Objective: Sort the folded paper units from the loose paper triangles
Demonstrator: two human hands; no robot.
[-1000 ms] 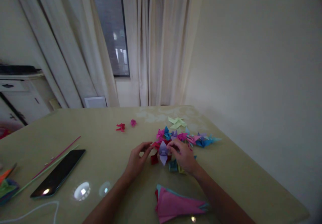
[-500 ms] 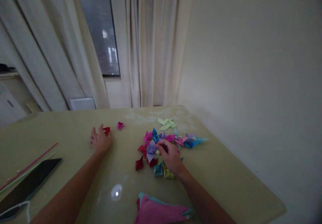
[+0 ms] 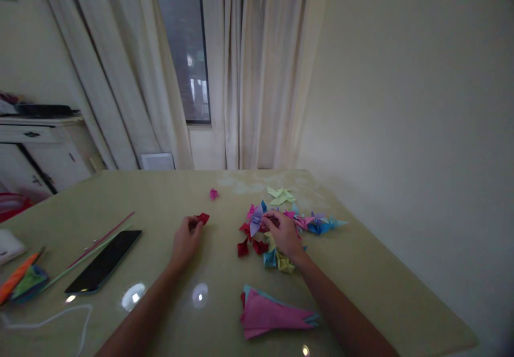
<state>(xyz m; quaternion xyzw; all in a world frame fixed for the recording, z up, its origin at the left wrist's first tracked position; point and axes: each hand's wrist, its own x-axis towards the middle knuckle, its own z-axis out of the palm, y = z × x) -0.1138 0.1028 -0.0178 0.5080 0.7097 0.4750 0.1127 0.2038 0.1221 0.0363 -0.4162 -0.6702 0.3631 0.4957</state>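
Observation:
In the head view, my left hand (image 3: 187,240) pinches a small red folded-paper piece (image 3: 203,218) just over the table, left of the pile. My right hand (image 3: 284,235) is closed, with thumb and fingertips on a purple origami piece (image 3: 256,222) at the pile's left side. Around and under that hand lie several origami pieces, among them a dark red one (image 3: 243,248), a teal one (image 3: 270,259), a yellow one (image 3: 285,263) and a blue one (image 3: 319,227). My right hand hides part of the pile.
A pale green folded piece (image 3: 281,195) and a magenta one (image 3: 214,194) lie farther back. Near the front sits a pink folded-paper stack (image 3: 273,314). A black phone (image 3: 103,262), thin sticks (image 3: 102,239) and a white cord (image 3: 48,322) are at left.
The view has swung left, showing more of the table's left side. My left hand's fingers were spread and now pinch the red piece, slightly nearer me. My right hand stays at the purple piece.

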